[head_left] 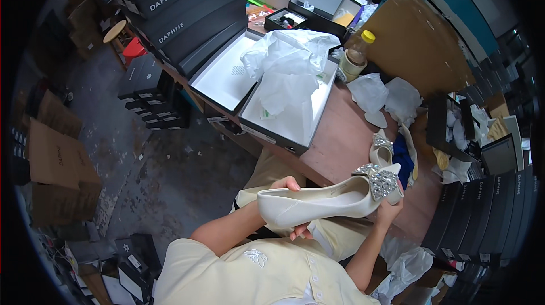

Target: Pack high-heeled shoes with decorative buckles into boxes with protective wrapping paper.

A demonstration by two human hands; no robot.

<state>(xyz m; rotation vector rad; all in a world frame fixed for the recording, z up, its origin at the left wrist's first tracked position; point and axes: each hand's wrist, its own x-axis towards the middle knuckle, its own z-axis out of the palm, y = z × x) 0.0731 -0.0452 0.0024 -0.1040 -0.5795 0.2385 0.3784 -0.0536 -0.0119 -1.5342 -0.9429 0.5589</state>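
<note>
The person's left hand [285, 184] grasped the heel end of a white shoe [318, 204] and the right hand [390, 209] gripped its toe end, by a sparkly bow [383, 183], with the shoe held up at five o'clock from the middle of the view. From there, a second shoe [381, 156] rested on the desk [340, 135] toward one o'clock, just beside a blue cloth [403, 160], while an open box [295, 135] with crumpled tissue paper [289, 61] sat at eleven o'clock. Dark shoeboxes [479, 214] stood at three o'clock.
</note>
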